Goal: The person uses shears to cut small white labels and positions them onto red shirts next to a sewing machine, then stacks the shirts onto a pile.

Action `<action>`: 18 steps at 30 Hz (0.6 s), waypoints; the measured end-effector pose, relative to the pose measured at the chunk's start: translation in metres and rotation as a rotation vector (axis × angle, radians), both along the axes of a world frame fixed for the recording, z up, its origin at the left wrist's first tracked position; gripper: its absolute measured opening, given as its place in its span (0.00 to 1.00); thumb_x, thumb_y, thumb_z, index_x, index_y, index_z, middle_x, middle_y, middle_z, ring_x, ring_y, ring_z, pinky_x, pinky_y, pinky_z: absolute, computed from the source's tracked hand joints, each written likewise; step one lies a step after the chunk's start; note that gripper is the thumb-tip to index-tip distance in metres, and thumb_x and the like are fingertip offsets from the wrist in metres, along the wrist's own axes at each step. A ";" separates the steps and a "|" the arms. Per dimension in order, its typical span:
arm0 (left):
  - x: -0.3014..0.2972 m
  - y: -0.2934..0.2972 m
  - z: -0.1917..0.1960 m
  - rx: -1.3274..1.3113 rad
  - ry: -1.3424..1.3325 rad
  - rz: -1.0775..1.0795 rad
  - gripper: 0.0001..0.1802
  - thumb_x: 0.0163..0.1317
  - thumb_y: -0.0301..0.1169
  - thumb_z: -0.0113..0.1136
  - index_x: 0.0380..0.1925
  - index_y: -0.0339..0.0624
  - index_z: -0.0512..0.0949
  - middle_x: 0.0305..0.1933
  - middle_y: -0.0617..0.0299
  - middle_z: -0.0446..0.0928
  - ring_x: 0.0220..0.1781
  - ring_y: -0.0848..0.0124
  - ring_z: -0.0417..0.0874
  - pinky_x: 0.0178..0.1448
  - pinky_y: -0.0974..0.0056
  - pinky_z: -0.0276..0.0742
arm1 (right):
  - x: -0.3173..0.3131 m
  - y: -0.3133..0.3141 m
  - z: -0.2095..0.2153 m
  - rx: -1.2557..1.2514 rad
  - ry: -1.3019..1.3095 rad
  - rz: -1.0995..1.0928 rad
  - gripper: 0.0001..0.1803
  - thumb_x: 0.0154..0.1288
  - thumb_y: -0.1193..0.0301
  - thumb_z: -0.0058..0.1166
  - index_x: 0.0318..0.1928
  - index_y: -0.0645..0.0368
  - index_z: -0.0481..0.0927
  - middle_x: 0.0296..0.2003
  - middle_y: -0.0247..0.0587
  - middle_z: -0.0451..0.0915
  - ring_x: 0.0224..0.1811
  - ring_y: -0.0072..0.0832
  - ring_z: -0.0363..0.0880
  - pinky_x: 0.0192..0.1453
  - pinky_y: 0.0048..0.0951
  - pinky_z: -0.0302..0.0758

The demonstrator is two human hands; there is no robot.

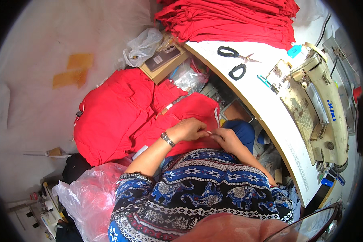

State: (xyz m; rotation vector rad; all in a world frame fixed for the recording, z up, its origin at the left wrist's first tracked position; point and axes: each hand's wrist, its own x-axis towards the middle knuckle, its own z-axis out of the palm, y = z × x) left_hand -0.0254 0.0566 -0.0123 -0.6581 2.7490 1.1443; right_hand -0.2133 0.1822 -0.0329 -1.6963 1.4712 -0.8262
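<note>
Both hands meet over a red garment point(201, 105) that lies across my lap. My left hand point(190, 130), with a metal watch on its wrist, has its fingers pinched at the end of a thin white cord point(209, 133). Close on its right, my right hand point(227, 139) is closed with thumb and fingertips at the same cord. A white cord-like strip point(217, 116) also shows along the garment's right edge. Whether it joins the piece between my fingers I cannot tell.
A large heap of red cloth point(109, 117) lies to the left, above a clear plastic bag point(88, 187). At right, a white table point(266, 103) bears black-handled scissors point(238, 60), a sewing machine point(330, 117) and a red fabric stack point(230, 22). A cardboard box point(165, 64) sits by its far corner.
</note>
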 end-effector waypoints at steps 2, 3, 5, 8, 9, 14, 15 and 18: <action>0.004 -0.006 0.000 -0.046 -0.056 -0.083 0.11 0.55 0.37 0.61 0.32 0.40 0.78 0.33 0.50 0.79 0.40 0.50 0.79 0.42 0.51 0.72 | -0.003 0.006 -0.005 -0.025 -0.004 -0.041 0.09 0.61 0.71 0.58 0.38 0.62 0.80 0.31 0.53 0.79 0.35 0.49 0.79 0.38 0.41 0.74; 0.004 -0.008 0.001 -0.167 0.002 -0.063 0.11 0.53 0.35 0.62 0.34 0.42 0.78 0.37 0.53 0.77 0.45 0.53 0.78 0.46 0.50 0.70 | -0.005 0.007 -0.008 -0.013 -0.020 -0.085 0.08 0.61 0.71 0.57 0.38 0.63 0.79 0.30 0.53 0.78 0.34 0.49 0.79 0.37 0.41 0.74; -0.001 -0.012 0.003 -0.319 -0.017 0.063 0.15 0.49 0.32 0.62 0.39 0.45 0.75 0.44 0.56 0.73 0.52 0.55 0.74 0.50 0.48 0.66 | -0.010 0.008 -0.011 0.086 -0.036 -0.170 0.07 0.62 0.72 0.56 0.37 0.64 0.79 0.25 0.53 0.76 0.29 0.50 0.77 0.34 0.41 0.72; -0.012 -0.015 0.009 -0.815 -0.036 -0.029 0.16 0.50 0.32 0.60 0.42 0.49 0.76 0.51 0.61 0.72 0.59 0.61 0.69 0.62 0.37 0.59 | -0.017 0.004 -0.014 0.009 0.024 -0.129 0.07 0.62 0.73 0.55 0.38 0.64 0.79 0.29 0.54 0.78 0.32 0.49 0.79 0.36 0.41 0.74; -0.015 -0.017 0.013 -0.920 -0.061 -0.074 0.14 0.54 0.33 0.56 0.41 0.48 0.79 0.52 0.61 0.73 0.63 0.60 0.67 0.66 0.33 0.55 | -0.017 0.004 -0.014 0.019 0.033 -0.108 0.08 0.62 0.73 0.56 0.39 0.64 0.80 0.29 0.54 0.79 0.33 0.49 0.79 0.37 0.40 0.74; -0.023 -0.015 0.038 -1.202 -0.251 -0.341 0.16 0.58 0.37 0.51 0.40 0.44 0.84 0.54 0.56 0.74 0.69 0.55 0.62 0.68 0.29 0.49 | -0.009 0.008 -0.023 -0.056 0.008 -0.125 0.12 0.61 0.71 0.58 0.44 0.63 0.81 0.33 0.52 0.81 0.36 0.48 0.80 0.39 0.39 0.76; -0.025 -0.013 0.044 -1.233 -0.254 -0.354 0.16 0.58 0.37 0.51 0.39 0.44 0.84 0.54 0.56 0.74 0.69 0.55 0.62 0.68 0.29 0.49 | -0.007 0.009 -0.025 -0.041 0.052 -0.126 0.12 0.60 0.71 0.58 0.44 0.63 0.81 0.34 0.52 0.81 0.36 0.48 0.81 0.40 0.39 0.76; -0.029 -0.006 0.062 -1.255 -0.251 -0.342 0.16 0.57 0.36 0.51 0.39 0.44 0.84 0.54 0.56 0.74 0.69 0.55 0.62 0.68 0.28 0.50 | -0.002 0.011 -0.029 -0.152 0.191 -0.090 0.13 0.59 0.70 0.59 0.44 0.62 0.82 0.36 0.52 0.81 0.37 0.47 0.81 0.43 0.39 0.74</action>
